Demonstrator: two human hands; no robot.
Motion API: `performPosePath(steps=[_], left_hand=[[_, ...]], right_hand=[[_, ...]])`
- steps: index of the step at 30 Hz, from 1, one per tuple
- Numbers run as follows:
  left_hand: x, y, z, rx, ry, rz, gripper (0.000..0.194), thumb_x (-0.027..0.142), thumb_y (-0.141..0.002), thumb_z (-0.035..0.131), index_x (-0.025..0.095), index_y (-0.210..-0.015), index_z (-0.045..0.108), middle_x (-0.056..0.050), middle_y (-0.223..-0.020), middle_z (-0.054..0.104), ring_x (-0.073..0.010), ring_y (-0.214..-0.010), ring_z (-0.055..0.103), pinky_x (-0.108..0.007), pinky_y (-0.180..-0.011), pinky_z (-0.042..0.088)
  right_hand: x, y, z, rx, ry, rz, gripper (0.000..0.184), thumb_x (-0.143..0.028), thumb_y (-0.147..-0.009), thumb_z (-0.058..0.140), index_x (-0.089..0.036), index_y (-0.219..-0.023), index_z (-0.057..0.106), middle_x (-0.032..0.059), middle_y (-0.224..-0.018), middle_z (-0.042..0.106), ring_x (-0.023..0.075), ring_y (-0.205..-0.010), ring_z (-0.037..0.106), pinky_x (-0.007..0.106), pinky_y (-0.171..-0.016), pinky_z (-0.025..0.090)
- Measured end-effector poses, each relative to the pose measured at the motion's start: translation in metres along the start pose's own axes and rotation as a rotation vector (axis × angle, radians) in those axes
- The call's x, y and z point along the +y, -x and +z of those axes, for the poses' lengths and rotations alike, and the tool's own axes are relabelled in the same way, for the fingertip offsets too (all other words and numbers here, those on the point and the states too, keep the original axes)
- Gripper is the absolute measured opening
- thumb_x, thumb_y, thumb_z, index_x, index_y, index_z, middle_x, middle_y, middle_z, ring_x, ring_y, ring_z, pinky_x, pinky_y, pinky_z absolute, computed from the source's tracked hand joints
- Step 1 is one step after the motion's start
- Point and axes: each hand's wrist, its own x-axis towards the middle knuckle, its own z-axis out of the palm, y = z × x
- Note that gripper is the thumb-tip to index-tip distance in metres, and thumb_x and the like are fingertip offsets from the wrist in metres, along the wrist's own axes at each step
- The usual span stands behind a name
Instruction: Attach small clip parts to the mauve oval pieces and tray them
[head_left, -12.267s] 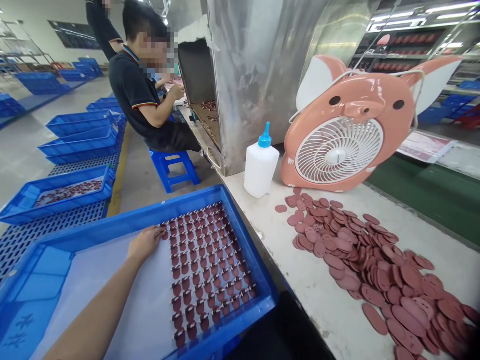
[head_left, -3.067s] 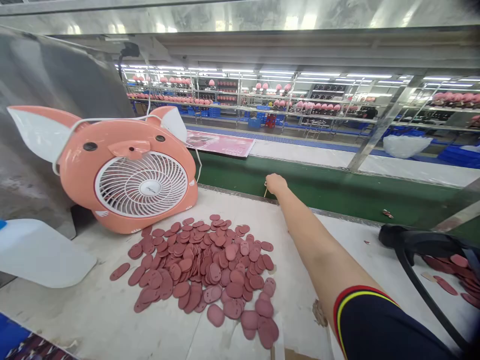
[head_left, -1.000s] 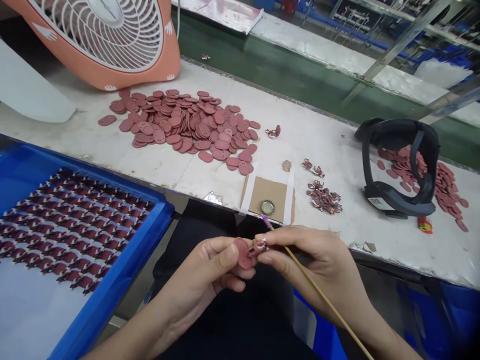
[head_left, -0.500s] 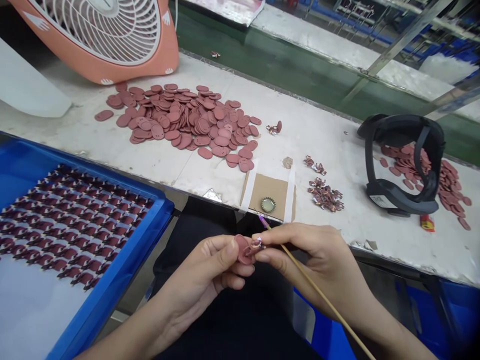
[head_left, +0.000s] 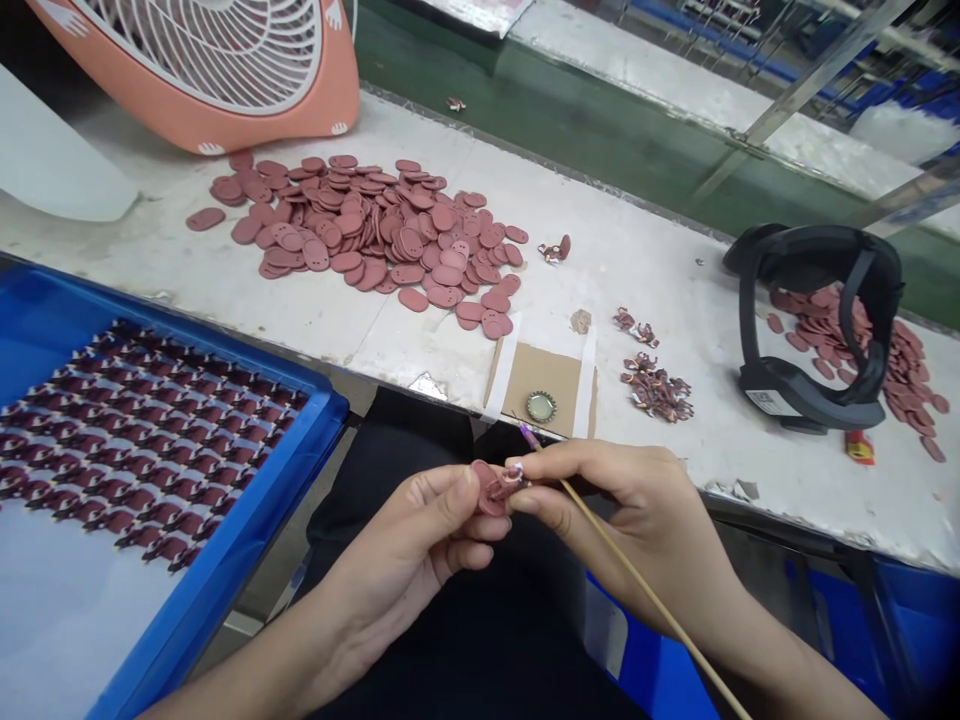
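My left hand pinches a maroon oval piece between thumb and fingers. A small printed piece sits against the oval, right at my right fingertips. My right hand grips a thin wooden stick with a purple tip, which points away over the table edge. Both hands are close together above my dark-clothed lap. A blue tray at lower left holds rows of finished maroon pieces on a white sheet.
A white work table carries a heap of maroon ovals, a cardboard pad with a bottle cap, small printed pieces, a black strap frame beside more ovals, and a pink pig-shaped fan.
The view drifts slightly, shifting the table items in the picture. My hands keep the same hold on the oval piece and the stick.
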Motion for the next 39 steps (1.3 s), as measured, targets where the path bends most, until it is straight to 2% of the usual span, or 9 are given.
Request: performPosePath(steps=[4,12,26,39], left_hand=[[0.000,0.000,-0.001,0.008,-0.002,-0.004,0.025,0.039,-0.073,0.081,0.015,-0.076,0.077,0.000,-0.068,0.067,-0.0058,-0.060,0.059,-0.011,-0.055,0.051],[0.001,0.001,-0.004,-0.010,0.019,-0.004,0.023,0.039,-0.074,0.081,0.016,-0.075,0.077,0.001,-0.068,0.066,-0.0054,-0.061,0.060,-0.010,-0.054,0.052],[0.001,0.003,-0.012,-0.023,0.016,-0.005,0.022,0.037,-0.075,0.080,0.015,-0.075,0.077,0.000,-0.066,0.067,-0.0054,-0.058,0.060,-0.010,-0.052,0.052],[-0.002,0.008,-0.011,-0.011,0.086,-0.027,0.017,0.033,-0.072,0.083,0.016,-0.073,0.078,0.000,-0.063,0.069,-0.0049,-0.055,0.061,-0.010,-0.054,0.052]], right_hand=[[-0.003,0.001,0.001,0.003,0.008,0.003,0.013,-0.018,-0.091,0.068,-0.025,-0.102,0.071,-0.0015,-0.091,0.075,0.0146,-0.079,0.072,0.021,-0.071,0.057],[-0.008,-0.003,0.002,-0.031,0.018,0.000,0.016,-0.014,-0.090,0.068,-0.025,-0.102,0.071,-0.0048,-0.092,0.074,0.0087,-0.081,0.071,0.013,-0.074,0.053],[-0.012,-0.007,0.004,-0.075,0.093,-0.009,0.017,-0.014,-0.091,0.066,-0.027,-0.102,0.070,-0.0076,-0.087,0.073,0.0073,-0.078,0.069,0.014,-0.072,0.051],[-0.019,-0.004,0.009,-0.070,0.177,-0.092,0.011,-0.012,-0.091,0.063,-0.019,-0.097,0.069,-0.0019,-0.085,0.074,0.0103,-0.074,0.070,0.016,-0.069,0.053]])
